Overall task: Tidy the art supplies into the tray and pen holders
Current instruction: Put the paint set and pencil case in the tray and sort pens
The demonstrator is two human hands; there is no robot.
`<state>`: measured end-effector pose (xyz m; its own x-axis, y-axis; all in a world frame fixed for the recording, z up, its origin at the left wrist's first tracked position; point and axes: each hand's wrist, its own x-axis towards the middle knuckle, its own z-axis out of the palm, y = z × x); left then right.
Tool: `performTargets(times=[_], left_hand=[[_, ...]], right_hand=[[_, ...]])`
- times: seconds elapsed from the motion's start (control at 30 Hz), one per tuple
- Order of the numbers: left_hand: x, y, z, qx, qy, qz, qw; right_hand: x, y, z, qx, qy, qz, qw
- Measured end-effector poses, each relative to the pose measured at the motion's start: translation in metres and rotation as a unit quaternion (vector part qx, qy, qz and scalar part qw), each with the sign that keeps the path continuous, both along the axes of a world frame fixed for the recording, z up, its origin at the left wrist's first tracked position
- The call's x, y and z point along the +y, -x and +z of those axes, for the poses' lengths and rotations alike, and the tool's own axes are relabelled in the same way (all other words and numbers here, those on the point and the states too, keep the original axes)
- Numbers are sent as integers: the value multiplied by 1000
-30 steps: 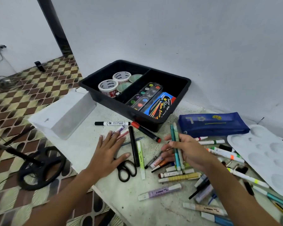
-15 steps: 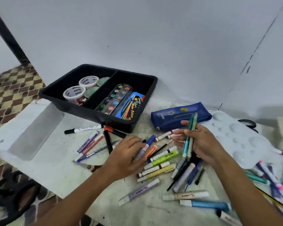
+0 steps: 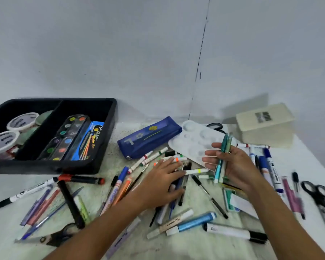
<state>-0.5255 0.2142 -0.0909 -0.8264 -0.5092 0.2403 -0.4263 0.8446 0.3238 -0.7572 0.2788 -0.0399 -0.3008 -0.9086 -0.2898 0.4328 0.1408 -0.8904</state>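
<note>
the worktop [image 3: 176, 246] is strewn with loose pens and markers. the black tray [image 3: 109, 132] sits at its far left, holding paint sets and tape rolls. the left hand [image 3: 158, 186] lies flat, fingers straight, on the pens. the right hand [image 3: 235, 166] grips two teal pens [image 3: 222, 158] upright.

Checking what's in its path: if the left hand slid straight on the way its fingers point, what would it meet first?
The left hand points up and right across the table. Its fingertips already reach the orange-banded white marker, so probably that first, then the white paint palette just beyond; depth is unclear.
</note>
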Motion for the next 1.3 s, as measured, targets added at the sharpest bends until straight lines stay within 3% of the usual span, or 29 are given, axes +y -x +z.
performTargets(times=[0.37,0.6,0.7,0.87,1.0,1.2,1.3], left_hand=[[-6,29,2,76,2,-73,994],[-9,42,3,103,2,13,995],[0,56,9,122,27,-16,992],[20,98,12,59,104,-90,989],[23,114,6,0,142,-72,987],[18,118,12,54,94,-66,992],[15,120,35,104,18,-69,992]], right_hand=[[38,40,0,-53,10,-120,991],[51,53,1,-24,24,-159,987],[60,59,1,-24,22,-176,984],[81,68,3,-20,28,-195,980],[100,76,6,5,12,-202,979],[117,81,8,29,3,-192,981],[117,82,15,71,30,-160,984]])
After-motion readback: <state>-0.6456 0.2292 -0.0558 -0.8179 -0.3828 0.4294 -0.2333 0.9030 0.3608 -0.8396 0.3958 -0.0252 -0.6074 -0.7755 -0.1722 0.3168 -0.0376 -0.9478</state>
